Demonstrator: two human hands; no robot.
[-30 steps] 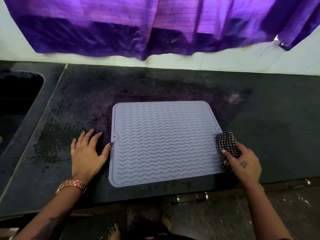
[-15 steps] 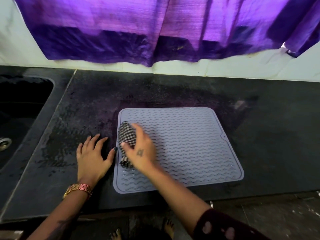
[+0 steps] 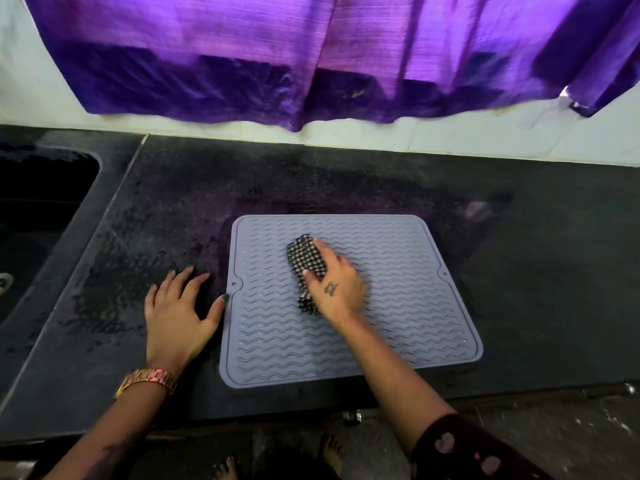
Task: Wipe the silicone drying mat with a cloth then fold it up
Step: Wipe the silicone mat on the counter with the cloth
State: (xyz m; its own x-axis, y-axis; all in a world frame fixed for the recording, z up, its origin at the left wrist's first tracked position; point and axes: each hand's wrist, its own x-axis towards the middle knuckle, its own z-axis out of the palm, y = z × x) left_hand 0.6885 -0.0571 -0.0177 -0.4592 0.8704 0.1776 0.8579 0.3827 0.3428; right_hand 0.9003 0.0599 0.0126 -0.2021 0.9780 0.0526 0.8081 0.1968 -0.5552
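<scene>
A pale grey silicone drying mat (image 3: 408,306) with wavy ridges lies flat on the dark counter. My right hand (image 3: 334,287) rests on a folded black-and-white checked cloth (image 3: 304,263) near the mat's middle, its fingers curled over the cloth and pressing it down. My left hand (image 3: 178,315) lies flat on the counter just left of the mat, fingers spread, with its thumb tip touching the mat's left edge.
The dark stone counter (image 3: 536,289) looks damp left of the mat. A black sink (image 3: 38,209) is set into the far left. A purple curtain (image 3: 311,53) hangs over the white wall behind. The counter's front edge runs just below the mat.
My right hand has swept the cloth from the mat's right edge to its left side, then back toward the middle. The left hand has stayed by the left edge.
</scene>
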